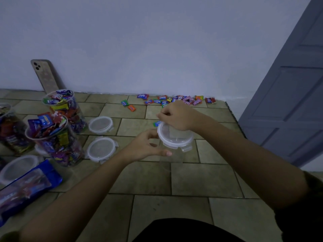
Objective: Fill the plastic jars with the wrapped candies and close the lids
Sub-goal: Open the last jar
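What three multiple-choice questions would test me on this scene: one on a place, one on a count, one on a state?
1. Where do most loose candies lie?
A) along the wall
B) close under the camera
C) far left

2. How many loose lids lie just right of the full jars?
A) none
B) two
C) five

3. The jar held by the left hand is:
A) empty
B) half full
C) brimming

Answers:
1 A, the candies are strewn at the wall's foot.
2 B, one lies behind the other.
3 A, the tiles show through the jar, whose lid the right hand pinches.
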